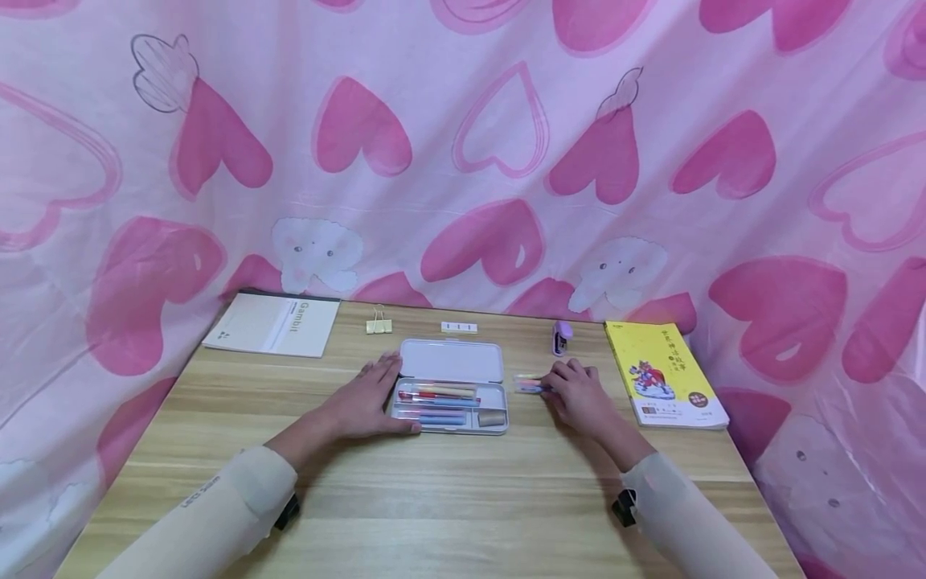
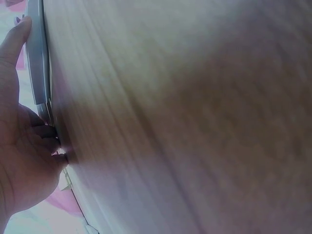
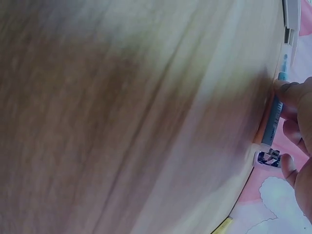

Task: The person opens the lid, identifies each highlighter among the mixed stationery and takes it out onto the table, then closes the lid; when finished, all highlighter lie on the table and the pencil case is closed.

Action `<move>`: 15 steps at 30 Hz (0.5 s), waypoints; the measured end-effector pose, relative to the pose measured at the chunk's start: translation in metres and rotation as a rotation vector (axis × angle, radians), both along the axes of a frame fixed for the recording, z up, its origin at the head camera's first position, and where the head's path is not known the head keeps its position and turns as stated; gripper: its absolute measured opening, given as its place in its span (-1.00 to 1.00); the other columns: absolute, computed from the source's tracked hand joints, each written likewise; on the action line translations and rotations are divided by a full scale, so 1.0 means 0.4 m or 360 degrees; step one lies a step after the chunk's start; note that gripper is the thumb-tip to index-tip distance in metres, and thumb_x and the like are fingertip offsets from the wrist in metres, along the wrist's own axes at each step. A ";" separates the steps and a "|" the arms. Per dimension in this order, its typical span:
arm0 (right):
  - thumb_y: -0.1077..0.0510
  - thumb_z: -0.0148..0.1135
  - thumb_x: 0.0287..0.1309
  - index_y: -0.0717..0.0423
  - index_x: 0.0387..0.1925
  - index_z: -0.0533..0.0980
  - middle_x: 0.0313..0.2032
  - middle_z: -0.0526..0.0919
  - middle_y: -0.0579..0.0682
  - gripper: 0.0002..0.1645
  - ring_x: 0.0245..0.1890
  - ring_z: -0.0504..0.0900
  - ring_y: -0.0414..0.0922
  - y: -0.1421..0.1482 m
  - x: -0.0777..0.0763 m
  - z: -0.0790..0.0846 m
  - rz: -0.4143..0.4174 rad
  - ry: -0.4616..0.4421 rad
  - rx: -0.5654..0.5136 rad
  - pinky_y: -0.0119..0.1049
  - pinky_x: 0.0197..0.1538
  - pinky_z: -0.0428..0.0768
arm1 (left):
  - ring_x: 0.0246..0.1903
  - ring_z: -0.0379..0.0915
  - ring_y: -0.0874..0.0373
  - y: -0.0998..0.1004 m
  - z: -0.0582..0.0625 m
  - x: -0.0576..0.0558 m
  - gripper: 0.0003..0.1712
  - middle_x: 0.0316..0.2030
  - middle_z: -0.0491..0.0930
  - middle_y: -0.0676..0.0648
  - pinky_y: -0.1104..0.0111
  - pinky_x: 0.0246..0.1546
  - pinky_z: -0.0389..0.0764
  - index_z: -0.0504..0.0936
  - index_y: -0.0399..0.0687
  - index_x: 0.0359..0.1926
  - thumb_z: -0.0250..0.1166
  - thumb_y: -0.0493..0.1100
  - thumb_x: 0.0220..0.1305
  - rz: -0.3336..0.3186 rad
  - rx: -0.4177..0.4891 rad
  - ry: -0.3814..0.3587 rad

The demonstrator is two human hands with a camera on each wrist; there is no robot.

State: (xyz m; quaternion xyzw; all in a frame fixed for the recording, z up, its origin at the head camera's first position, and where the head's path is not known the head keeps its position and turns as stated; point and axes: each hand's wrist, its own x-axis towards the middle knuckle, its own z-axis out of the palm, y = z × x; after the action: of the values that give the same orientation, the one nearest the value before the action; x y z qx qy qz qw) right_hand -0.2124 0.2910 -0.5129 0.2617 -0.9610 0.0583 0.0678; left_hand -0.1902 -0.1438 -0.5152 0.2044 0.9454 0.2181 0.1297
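A pale pencil case lies unfolded on the table, its lid toward the back. Several pens and a small grey-brown block-like item lie in its tray. My left hand rests along the case's left side, thumb on the front corner and fingers near the hinge. In the left wrist view, the left thumb lies against the case's edge. To the right of the case, my right hand pinches a small bunch of coloured pens. A blue pen shows under the thumb in the right wrist view, with orange beside it.
Along the back stand a gold binder clip, a small white strip with dark marks and a purple stapler. A notebook lies at the back left, a yellow book at the right. A heart-patterned curtain borders the table.
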 end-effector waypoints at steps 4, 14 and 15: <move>0.11 0.52 0.43 -0.02 0.01 0.76 -0.08 0.67 -0.07 -0.82 -0.04 0.52 0.00 0.001 -0.003 -0.004 0.0001 0.0008 0.0024 0.16 0.10 0.56 | 0.81 -0.22 -0.23 -0.001 -0.001 0.000 0.63 0.81 -0.10 -0.26 -0.13 0.81 -0.04 -0.08 -0.30 0.78 0.41 0.69 0.14 0.0000 0.0001 -0.0001; 0.13 0.53 0.41 -0.03 0.01 0.76 -0.08 0.70 -0.05 -0.81 -0.04 0.52 0.00 0.001 -0.002 -0.010 -0.0003 0.0033 0.0050 0.17 0.14 0.58 | 0.81 -0.22 -0.25 -0.001 -0.001 0.000 0.63 0.81 -0.11 -0.27 -0.14 0.81 -0.03 -0.08 -0.31 0.78 0.40 0.70 0.15 -0.0008 -0.0007 0.0011; 0.13 0.53 0.41 -0.03 0.01 0.76 -0.07 0.70 -0.05 -0.81 -0.04 0.52 0.00 0.001 -0.002 -0.010 -0.0001 0.0033 0.0047 0.18 0.14 0.58 | 0.80 -0.22 -0.25 -0.001 -0.002 0.000 0.63 0.80 -0.11 -0.27 -0.14 0.81 -0.03 -0.08 -0.31 0.78 0.40 0.69 0.15 -0.0008 -0.0007 0.0011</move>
State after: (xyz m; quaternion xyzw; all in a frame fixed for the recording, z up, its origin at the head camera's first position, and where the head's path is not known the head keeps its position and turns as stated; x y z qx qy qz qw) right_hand -0.2132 0.2914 -0.5169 0.2628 -0.9611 0.0414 0.0740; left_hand -0.1903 -0.1442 -0.5159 0.2073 0.9458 0.2149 0.1276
